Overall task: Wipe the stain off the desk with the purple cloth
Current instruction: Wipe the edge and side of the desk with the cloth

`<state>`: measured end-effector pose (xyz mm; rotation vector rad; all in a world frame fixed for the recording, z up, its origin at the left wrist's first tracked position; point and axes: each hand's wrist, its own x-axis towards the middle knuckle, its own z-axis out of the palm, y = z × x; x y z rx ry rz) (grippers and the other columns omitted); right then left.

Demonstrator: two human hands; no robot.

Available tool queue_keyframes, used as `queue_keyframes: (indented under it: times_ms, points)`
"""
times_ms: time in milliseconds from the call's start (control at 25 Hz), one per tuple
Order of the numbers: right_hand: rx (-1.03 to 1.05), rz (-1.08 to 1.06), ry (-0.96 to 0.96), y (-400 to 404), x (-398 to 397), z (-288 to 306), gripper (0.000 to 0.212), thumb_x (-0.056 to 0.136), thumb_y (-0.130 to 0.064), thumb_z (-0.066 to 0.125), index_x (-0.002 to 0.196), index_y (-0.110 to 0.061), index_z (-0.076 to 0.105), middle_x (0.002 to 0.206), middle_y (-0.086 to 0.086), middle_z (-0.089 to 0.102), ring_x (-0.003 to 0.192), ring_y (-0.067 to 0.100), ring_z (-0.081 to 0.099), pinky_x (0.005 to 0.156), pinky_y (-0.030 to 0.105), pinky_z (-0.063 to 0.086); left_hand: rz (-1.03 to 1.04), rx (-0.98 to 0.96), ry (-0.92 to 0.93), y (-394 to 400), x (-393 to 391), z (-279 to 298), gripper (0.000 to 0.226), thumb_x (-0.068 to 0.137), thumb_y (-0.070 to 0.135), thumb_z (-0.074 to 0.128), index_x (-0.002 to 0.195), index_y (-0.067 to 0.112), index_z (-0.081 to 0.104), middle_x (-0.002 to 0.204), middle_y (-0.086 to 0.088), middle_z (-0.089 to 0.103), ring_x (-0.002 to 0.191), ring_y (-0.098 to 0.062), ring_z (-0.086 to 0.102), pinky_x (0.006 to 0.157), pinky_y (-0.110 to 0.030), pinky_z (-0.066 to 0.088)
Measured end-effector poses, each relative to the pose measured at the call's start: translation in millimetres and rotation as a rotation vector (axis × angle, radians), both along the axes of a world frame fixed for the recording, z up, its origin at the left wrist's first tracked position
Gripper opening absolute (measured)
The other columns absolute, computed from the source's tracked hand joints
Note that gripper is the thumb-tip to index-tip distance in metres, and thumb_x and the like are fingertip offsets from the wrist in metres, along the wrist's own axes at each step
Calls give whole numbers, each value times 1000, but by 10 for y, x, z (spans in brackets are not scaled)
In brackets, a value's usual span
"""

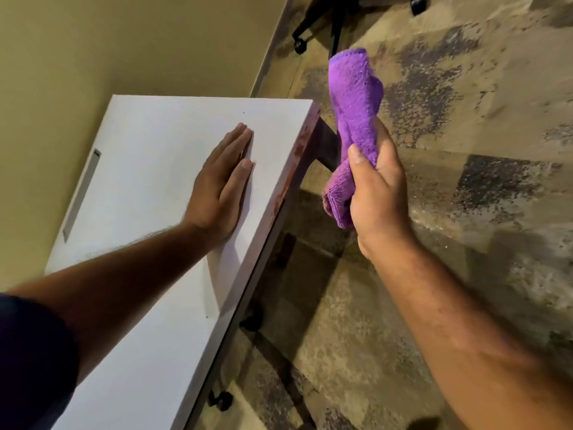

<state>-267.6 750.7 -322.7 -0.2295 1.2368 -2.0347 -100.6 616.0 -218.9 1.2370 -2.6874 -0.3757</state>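
Observation:
The white desk (pixel 148 144) runs from lower left to upper middle against the wall. A reddish-brown stain (pixel 299 148) smears its right front edge, from near the far corner down along the side. My left hand (pixel 218 187) lies flat on the desktop, fingers together, just left of the stain. My right hand (pixel 376 193) is raised off the desk's right side, over the floor, gripping the bunched purple cloth (pixel 356 100). The cloth sticks up above my fist and a fold hangs below my thumb. It touches neither desk nor stain.
A grey cable slot (pixel 82 193) sits in the desktop near the wall. A beige wall (pixel 93 51) backs the desk. Black chair legs with casters (pixel 310 29) stand on the mottled carpet (pixel 465 135) beyond the desk's far corner. Dark desk legs (pixel 325 144) show under the edge.

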Motion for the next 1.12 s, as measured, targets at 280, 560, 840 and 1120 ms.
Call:
queue_keyframes:
  times_ms: [280,560,840,1120]
  points:
    - [137,5,475,-111,622,288,68,98,19,46,160,-8,44,168,25,39,154,21,31,119,2,18,-62,21,149,-53,57,-43,47,111,29,46,157,24,53,169,8,45,158,-4,37,133,-38,29]
    - [144,159,622,531,1392,371,85,83,20,41,159,-16,50,167,18,44,149,24,44,121,18,36,-18,115,316,-12,72,-8,39,107,17,47,136,4,70,154,-9,61,147,-19,55,125,-45,42]
    - [101,382,652,1153,2017,373,80,90,6,40,160,-33,40,164,-10,31,146,4,43,120,28,44,133,86,424,90,75,-29,34,102,15,51,122,2,74,133,-13,74,129,-28,68,112,-53,54]
    - [101,391,-544,1442,1750,316,48,94,3,56,120,-28,82,109,6,83,99,33,79,87,56,65,157,-109,246,243,26,91,32,104,29,54,121,12,75,129,-1,75,123,-14,66,110,-22,51]
